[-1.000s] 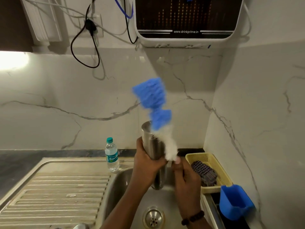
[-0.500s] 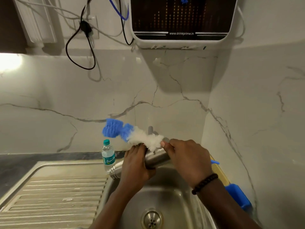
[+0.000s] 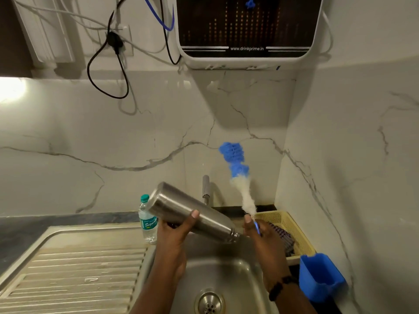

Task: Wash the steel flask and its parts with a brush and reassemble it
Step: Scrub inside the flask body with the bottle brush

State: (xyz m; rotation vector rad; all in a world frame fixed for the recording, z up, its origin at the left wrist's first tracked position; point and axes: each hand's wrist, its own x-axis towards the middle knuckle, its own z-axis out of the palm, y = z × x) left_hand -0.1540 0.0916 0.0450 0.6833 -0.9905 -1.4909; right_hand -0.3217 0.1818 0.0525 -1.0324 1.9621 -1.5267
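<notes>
- Left hand (image 3: pixel 175 232) grips the flask (image 3: pixel 192 211) from below, over the sink (image 3: pixel 226 268); flask tilted, base toward 10 o'clock, neck toward 4 o'clock.
- Right hand (image 3: pixel 264 236) pinches the brush (image 3: pixel 238 175) handle; bristles point toward 12 o'clock, clear of the flask.
- Water bottle (image 3: pixel 148 219) at the flask's 8 o'clock.

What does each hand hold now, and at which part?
The left hand grips the steel flask around the middle of its body. The right hand holds the brush by its handle, below the bristles.
</notes>
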